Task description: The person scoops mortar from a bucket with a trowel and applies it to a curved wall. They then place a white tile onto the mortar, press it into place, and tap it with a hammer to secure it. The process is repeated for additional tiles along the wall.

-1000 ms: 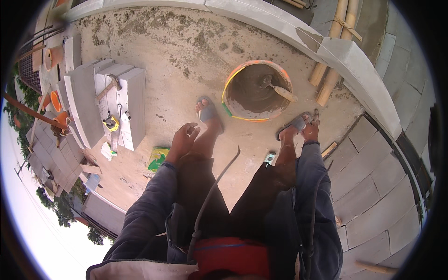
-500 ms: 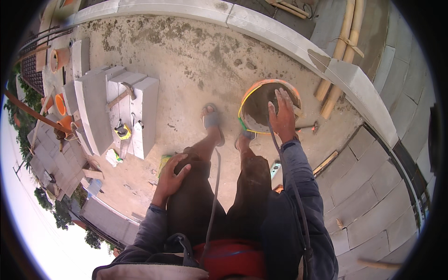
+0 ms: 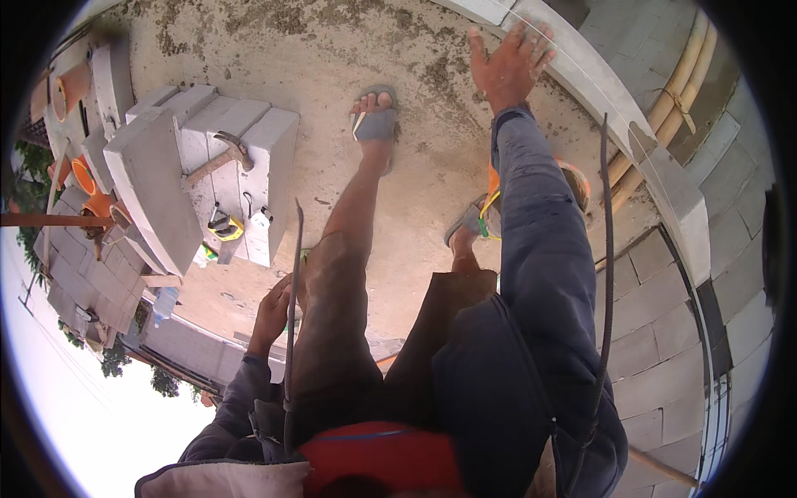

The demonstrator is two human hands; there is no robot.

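My right hand (image 3: pixel 508 73) is stretched far forward, palm down and fingers spread, over the inner edge of the low pale block wall (image 3: pixel 585 70). It holds nothing; whether the fingertips touch the block I cannot tell. A thin string runs along the wall top beside the fingers. My left hand (image 3: pixel 271 314) lies against the outer side of my left leg near the knee, its fingers extended and partly hidden. Under my right forearm stands an orange bucket (image 3: pixel 493 181) with a yellow handle, mostly covered by the sleeve.
At left, pale blocks (image 3: pixel 278 178) are stacked with a hammer (image 3: pixel 222 158) and a yellow tape measure (image 3: pixel 226 226) on top. Bamboo poles (image 3: pixel 664 112) lie beyond the wall at right. My sandalled feet stand on the mortar-stained floor (image 3: pixel 320 58).
My right hand has moved forward from above the mortar bucket to the wall. My left hand has slid back off the knee to the leg's side. My left foot has stepped forward.
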